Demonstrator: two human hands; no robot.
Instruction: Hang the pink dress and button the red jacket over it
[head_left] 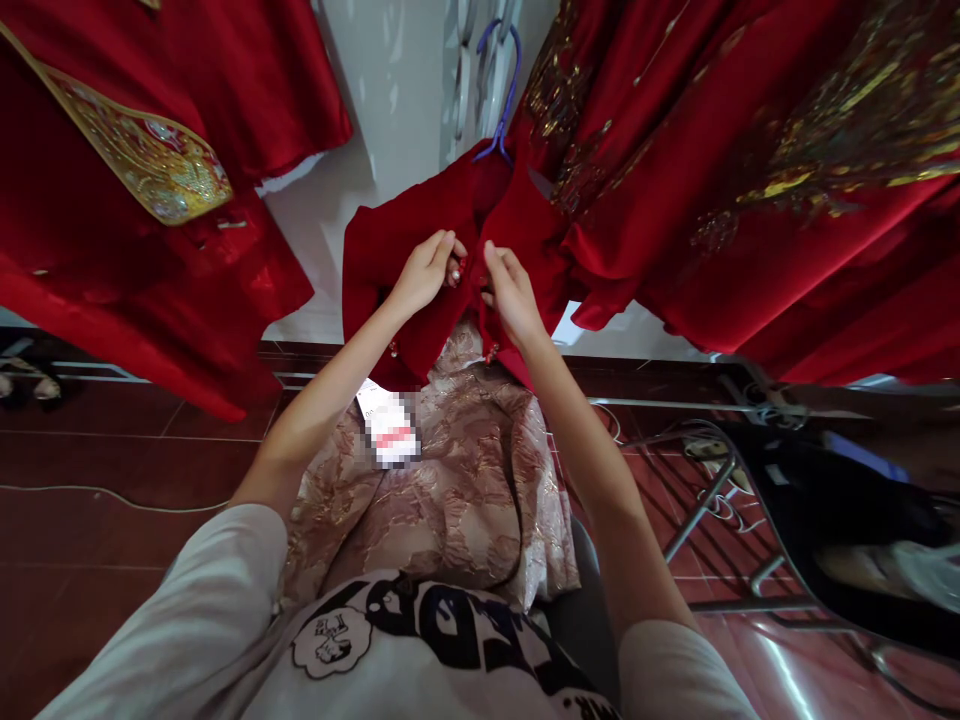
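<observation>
A short red jacket [390,245] hangs on a purple hanger [511,110], its front parted in the middle. My left hand [426,272] has its fingers closed on the left-hand front edge, near a small beaded button [456,274]. On the opposite edge, my right hand [513,294] is closed with thumb and fingers together, and its grip is partly hidden. More beaded buttons [491,352] show lower on the jacket. Beneath it is a pinkish-gold brocade garment [450,470], spread in front of my body. A white paper tag [388,428], partly blurred out, lies over the brocade.
Red garments with gold embroidery hang at the left [247,90] and right [675,200]. A metal-framed black chair [802,490] with things on it stands at the right. A pale cable [112,492] crosses the reddish tiled floor [90,600]. Behind is a white wall [390,110].
</observation>
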